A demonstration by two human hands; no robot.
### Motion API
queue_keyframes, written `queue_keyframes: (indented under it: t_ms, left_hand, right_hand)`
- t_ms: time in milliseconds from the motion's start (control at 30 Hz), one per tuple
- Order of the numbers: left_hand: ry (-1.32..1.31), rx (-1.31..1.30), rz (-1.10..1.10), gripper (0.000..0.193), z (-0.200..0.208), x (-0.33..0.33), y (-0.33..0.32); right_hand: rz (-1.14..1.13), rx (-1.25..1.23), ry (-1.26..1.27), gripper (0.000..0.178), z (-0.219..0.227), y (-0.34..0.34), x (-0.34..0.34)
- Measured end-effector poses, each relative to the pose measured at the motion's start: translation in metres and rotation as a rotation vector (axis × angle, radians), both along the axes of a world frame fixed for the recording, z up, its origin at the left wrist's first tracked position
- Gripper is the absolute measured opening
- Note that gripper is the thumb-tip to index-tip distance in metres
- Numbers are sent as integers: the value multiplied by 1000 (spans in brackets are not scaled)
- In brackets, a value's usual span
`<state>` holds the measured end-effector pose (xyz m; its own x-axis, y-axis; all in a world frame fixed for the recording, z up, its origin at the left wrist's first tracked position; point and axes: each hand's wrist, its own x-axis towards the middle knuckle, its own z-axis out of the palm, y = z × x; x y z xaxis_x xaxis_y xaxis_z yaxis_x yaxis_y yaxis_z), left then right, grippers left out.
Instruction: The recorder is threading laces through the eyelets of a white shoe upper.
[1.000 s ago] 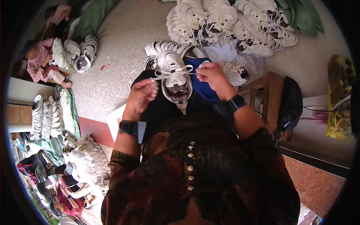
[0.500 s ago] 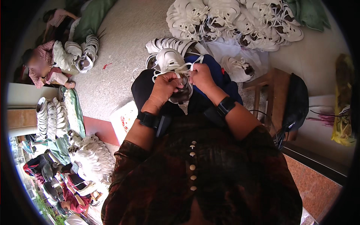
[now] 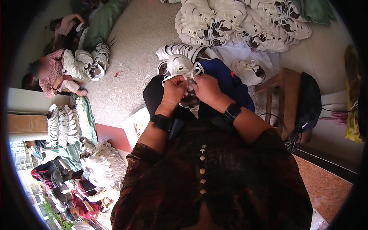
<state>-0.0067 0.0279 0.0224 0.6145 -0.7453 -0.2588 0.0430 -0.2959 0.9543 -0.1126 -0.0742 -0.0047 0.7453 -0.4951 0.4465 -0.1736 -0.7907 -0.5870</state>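
Observation:
A white sneaker (image 3: 179, 66) rests over my lap with its toe pointing away from me. My left hand (image 3: 174, 92) is closed in a pinch on a white shoelace (image 3: 198, 68) at the sneaker's lacing. Close beside it, my right hand (image 3: 207, 89) also pinches the lace, with fingers curled inward. Lace loops stand up around both hands. Part of the sneaker's dark opening (image 3: 189, 102) shows beneath them; the fingertips partly hide the lacing.
Beyond my knees lies a row of nested white shoes (image 3: 178, 51). A big heap of laced white shoes (image 3: 245, 23) fills the far right. A wooden stool (image 3: 285, 99) with a black bag (image 3: 309, 101) stands right. At left, a co-worker (image 3: 51, 73) sits beside more shoes.
My hands have come closer together over the lacing, the right one moving inward and toward me. The whole view has shifted slightly.

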Motion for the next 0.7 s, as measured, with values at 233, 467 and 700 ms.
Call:
queue_keyframes:
  t_ms: [233,467,700]
  left_hand:
    - [-804,189,-181,13,-9,-1,-16]
    - [-898,408,-256,14,24,19,22]
    - [328,-174,93,6,24,63,99]
  right_hand:
    - [-57,169,28,9,-9,-3,3]
    - [-53,81,117,18,-8,-6,-5]
    - [-5,-18,21,17,40,-3,2]
